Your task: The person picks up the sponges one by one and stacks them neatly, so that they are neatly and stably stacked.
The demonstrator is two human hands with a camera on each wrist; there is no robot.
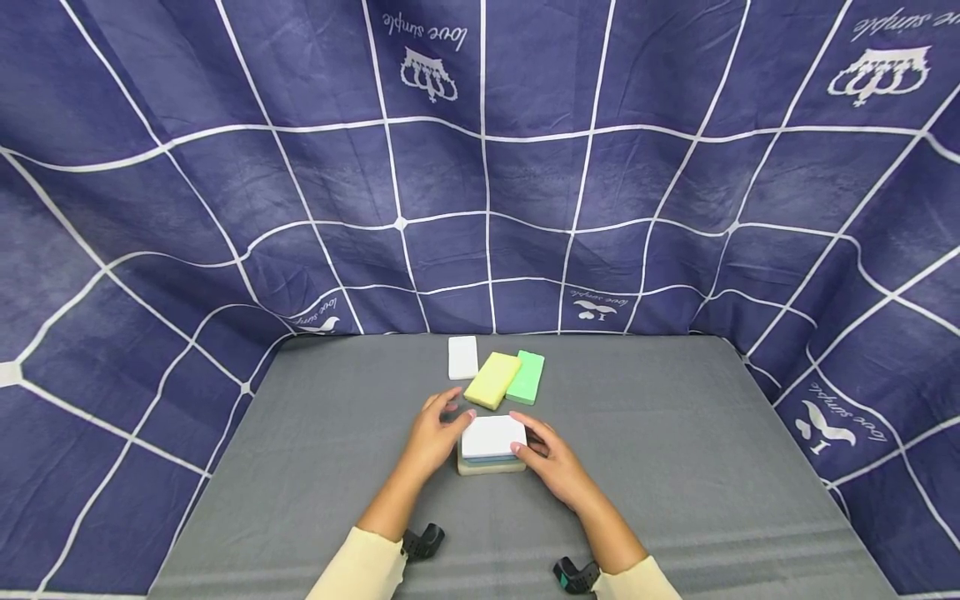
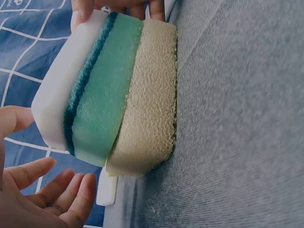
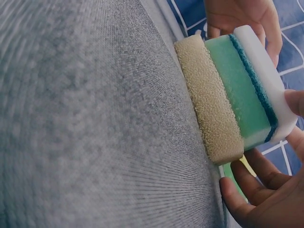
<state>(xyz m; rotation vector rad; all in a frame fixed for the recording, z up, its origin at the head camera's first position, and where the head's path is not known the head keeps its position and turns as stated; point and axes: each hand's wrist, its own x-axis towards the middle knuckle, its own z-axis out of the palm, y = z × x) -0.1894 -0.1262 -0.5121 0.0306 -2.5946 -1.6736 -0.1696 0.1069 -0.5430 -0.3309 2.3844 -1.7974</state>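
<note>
A stack of sponges stands on the grey cloth: a beige porous sponge at the bottom, a green sponge with a dark teal scouring layer above it, and a smooth white sponge on top. My right hand grips the right end of the white sponge, thumb on the near corner and index finger at the far corner. Its other fingers extend beside the stack. At the left end, my left hand has its thumb tip right at the white sponge's corner, its other fingers loosely spread.
Behind the stack lie a yellow sponge, partly over a light green sponge, and another white block. A blue curtain with white lines rises at the table's back and sides. The grey cloth covers the table.
</note>
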